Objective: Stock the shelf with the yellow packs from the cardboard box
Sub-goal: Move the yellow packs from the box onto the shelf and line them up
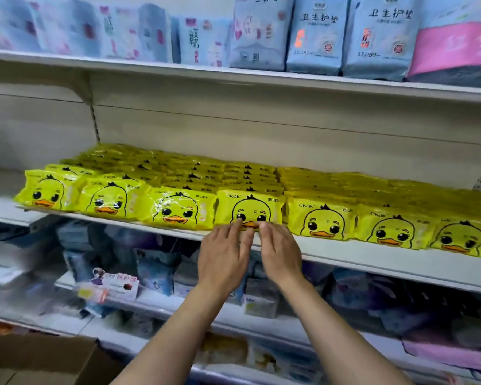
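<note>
At the far lower left, below the shelf [372,255], a corner of the cardboard box [39,359] is showing, brown and partly cut off by the frame edge. The yellow packs [117,201] are standing in rows along the shelf, duck faces turned outward, running from its left part to its right end and filling it several rows deep toward the back wall. Near the middle of the shelf's front edge, the left hand [224,255] is reaching up with its fingers straight and spread, fingertips touching the lower edge of the front pack [249,209]. Just beside it, the right hand [281,252] is doing the same, fingers extended and relaxed, fingertips lying against that pack's bottom right. Neither hand is curling round anything. Above the shelf, pale blue packs [314,34] are sitting on the next level up, with a pink pack [456,48] at their right. Below the shelf, blurred dark packages [156,268] are filling the lower levels.
</note>
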A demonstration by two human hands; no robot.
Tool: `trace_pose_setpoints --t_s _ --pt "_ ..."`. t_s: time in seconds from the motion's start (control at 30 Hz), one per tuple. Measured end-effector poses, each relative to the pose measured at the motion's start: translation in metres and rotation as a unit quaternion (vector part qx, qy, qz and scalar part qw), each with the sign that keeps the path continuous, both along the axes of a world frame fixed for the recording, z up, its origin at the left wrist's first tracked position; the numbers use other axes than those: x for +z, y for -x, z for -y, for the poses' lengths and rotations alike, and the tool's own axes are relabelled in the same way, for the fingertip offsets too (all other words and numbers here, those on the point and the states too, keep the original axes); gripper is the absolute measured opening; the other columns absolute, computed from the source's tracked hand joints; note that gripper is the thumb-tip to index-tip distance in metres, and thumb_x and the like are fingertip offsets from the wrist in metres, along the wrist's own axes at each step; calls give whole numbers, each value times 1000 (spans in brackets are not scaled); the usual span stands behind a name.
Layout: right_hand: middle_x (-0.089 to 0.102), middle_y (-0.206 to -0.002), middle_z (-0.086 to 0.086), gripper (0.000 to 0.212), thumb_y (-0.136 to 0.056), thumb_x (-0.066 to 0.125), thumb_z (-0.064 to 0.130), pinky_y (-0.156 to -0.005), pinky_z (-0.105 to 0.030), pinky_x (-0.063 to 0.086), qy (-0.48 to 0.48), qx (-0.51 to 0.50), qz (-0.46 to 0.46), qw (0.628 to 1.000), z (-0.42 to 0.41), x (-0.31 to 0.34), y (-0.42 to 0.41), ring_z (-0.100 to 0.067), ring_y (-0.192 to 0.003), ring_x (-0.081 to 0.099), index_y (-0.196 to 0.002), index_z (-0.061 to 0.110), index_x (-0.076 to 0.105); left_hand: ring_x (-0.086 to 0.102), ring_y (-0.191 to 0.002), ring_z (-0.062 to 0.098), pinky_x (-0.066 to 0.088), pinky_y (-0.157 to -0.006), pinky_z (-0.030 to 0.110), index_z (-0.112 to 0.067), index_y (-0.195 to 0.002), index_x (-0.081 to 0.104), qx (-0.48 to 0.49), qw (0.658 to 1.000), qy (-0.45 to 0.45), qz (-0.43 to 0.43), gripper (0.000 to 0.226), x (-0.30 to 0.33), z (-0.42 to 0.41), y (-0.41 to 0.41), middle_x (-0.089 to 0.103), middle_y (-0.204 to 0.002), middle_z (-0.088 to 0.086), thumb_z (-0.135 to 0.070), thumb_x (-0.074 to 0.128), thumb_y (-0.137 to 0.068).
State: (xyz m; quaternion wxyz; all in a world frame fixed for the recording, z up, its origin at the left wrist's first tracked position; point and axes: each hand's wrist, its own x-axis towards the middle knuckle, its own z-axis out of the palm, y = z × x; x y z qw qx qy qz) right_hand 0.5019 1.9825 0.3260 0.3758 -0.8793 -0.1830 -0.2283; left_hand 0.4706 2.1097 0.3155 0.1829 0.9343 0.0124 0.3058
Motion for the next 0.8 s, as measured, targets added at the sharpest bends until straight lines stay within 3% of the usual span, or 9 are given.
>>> trace_pose_setpoints --t_s 0.2,0.47,0.53,0.67,0.8 --pt "68 -121 -2 76 -95 8 55 -102 -28 33 -3 -42 1 999 -15 2 -3 -20 -115 55 -116 14 69 54 -111 27 42 -94 39 -16 -141 50 -20 1000 -4 -4 83 4 -13 -26 65 -120 7 -61 -3 -97" --pt "67 -127 -5 63 -99 17 43 -104 -25 30 -40 -82 -20 996 -33 10 3 -20 -119 54 -124 14 67 52 -113 29 36 -96 39 -17 -146 42 -67 996 -44 -44 92 9 -21 -47 57 -134 8 -61 -19 -92" --pt "65 -131 -3 62 -98 17 41 -103 -23 30 -61 -88 -34 994 -35 14 4 -18 -121 52 -127 16 66 53 -109 31 37 -94 40 -14 -144 44 -79 997 -16 -12 90 16 -24 -44 61 -126 10 -61 -14 -94" --pt "66 -126 2 64 -98 14 50 -100 -27 38 -93 -80 -46 991 -38 16 -2 -16 -119 54 -122 28 68 50 -116 32 41 -94 41 -21 -150 36 -100 992 74 -35 87 28 -27 -35 57 -128 12 -68 -5 -89" --pt "64 -124 1 63 -99 13 57 -99 -31 40 -90 -78 -76 990 -33 12 -12 -18 -120 53 -122 33 67 49 -122 27 46 -90 40 -26 -153 26 -98 990 86 -51 90 29 -23 -31 52 -134 7 -72 -8 -84"
